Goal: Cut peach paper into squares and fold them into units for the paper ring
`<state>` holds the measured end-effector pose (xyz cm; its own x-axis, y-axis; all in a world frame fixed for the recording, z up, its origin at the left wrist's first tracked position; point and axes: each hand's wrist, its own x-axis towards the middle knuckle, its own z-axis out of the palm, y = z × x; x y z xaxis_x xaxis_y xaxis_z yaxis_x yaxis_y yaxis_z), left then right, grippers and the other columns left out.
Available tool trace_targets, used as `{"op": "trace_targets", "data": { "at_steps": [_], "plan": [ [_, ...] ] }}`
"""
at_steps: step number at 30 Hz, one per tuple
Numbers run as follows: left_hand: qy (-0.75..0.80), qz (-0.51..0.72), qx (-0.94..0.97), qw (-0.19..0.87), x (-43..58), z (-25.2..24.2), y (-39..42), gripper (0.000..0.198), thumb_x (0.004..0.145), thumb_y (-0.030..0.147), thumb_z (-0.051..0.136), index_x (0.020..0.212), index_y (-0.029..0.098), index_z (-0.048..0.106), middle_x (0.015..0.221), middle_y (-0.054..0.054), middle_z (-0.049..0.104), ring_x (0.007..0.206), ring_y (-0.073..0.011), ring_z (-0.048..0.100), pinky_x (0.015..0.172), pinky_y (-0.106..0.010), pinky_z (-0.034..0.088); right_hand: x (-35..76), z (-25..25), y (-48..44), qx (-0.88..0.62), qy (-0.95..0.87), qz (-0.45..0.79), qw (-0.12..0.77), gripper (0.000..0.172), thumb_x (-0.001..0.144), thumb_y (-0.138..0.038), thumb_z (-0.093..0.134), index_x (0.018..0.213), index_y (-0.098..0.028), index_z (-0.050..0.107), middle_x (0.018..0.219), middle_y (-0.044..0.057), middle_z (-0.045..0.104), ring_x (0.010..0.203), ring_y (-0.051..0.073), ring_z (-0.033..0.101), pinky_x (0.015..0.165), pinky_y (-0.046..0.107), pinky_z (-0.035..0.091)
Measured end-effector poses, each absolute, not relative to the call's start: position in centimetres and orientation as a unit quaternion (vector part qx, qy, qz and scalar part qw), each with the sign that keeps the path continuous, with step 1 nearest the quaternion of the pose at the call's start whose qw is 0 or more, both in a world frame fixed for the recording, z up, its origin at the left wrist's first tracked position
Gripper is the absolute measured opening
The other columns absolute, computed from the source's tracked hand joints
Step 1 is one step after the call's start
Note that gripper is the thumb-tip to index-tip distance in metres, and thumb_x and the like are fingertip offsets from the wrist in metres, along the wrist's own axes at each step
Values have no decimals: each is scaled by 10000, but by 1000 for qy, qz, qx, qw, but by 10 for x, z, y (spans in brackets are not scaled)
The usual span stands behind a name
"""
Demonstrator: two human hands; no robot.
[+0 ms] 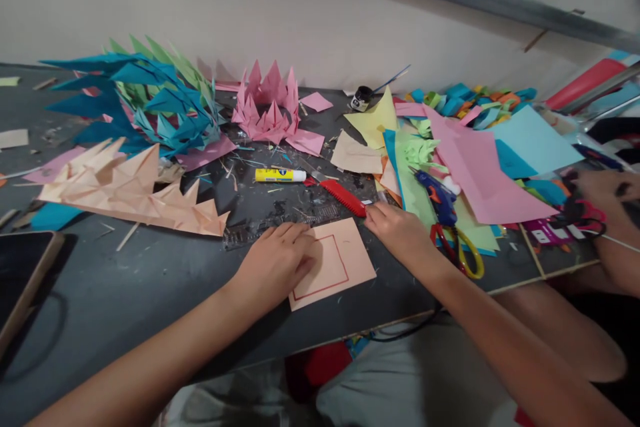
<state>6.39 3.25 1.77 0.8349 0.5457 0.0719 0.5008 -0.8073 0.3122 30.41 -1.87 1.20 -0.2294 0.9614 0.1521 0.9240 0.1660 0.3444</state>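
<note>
A peach sheet of paper (357,250) lies on the dark table with a dark red rectangle drawn on it. My left hand (277,257) rests palm down over its left side, fingers loosely stretched and partly covering the drawing. A clear plastic ruler (240,235) lies flat just beyond that hand. My right hand (400,230) is closed at the near end of a red utility knife (343,196), whose blade points away to the upper left. The fingertips' exact hold is partly hidden. A yellow glue stick (280,175) lies beyond the ruler.
Folded-paper crowns in blue (165,97), pink (270,107) and peach (130,193) stand at the back and left. Right are a glue gun (437,193), scissors (463,253) and coloured sheets (483,160). A phone (25,273) lies left. Another person's arm (613,227) is at right.
</note>
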Motion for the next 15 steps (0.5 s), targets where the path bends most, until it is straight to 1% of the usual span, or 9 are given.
{"op": "trace_targets", "data": {
  "at_steps": [3, 6, 8, 10, 12, 15],
  "plan": [
    [273, 77, 949, 136, 64, 18, 32, 241, 805, 196, 558, 1040, 155, 588, 1144, -84, 586, 1039, -225, 532, 867, -374, 446, 309, 9, -15, 631, 757, 170, 29, 215, 862, -124, 415, 856, -127, 630, 794, 85, 637, 685, 166, 590, 592, 262, 400],
    [274, 78, 950, 131, 63, 17, 32, 237, 805, 194, 557, 1038, 162, 588, 1149, -78, 582, 1026, -224, 537, 842, -369, 456, 316, 8, -13, 621, 771, 138, 7, 230, 866, -133, 404, 879, -122, 633, 869, 99, 653, 764, 181, 602, 649, 270, 432],
    [271, 78, 951, 130, 63, 17, 31, 237, 806, 190, 556, 1039, 162, 587, 1154, -77, 579, 1025, -222, 536, 840, -363, 457, 320, 9, -15, 607, 786, 115, -27, 245, 870, -139, 396, 887, -126, 639, 901, 96, 660, 826, 182, 606, 705, 270, 452],
    [268, 79, 952, 128, 63, 16, 31, 240, 809, 189, 552, 1045, 156, 584, 1154, -78, 578, 1026, -221, 533, 852, -363, 450, 323, 10, -17, 608, 786, 87, -73, 247, 879, -166, 402, 912, -133, 645, 924, 87, 664, 843, 172, 612, 743, 268, 465],
    [264, 81, 953, 127, 63, 16, 31, 237, 816, 198, 546, 1045, 149, 581, 1155, -80, 577, 1027, -222, 531, 863, -369, 444, 326, 12, -18, 621, 775, 53, -100, 241, 883, -211, 428, 937, -139, 651, 926, 76, 668, 822, 165, 621, 747, 272, 477],
    [265, 88, 952, 125, 63, 15, 31, 228, 822, 213, 541, 1035, 145, 582, 1157, -80, 576, 1024, -225, 532, 857, -371, 445, 330, 18, -13, 635, 767, 9, -89, 231, 874, -249, 464, 908, -159, 673, 892, 62, 679, 788, 168, 630, 711, 280, 487]
  ]
}}
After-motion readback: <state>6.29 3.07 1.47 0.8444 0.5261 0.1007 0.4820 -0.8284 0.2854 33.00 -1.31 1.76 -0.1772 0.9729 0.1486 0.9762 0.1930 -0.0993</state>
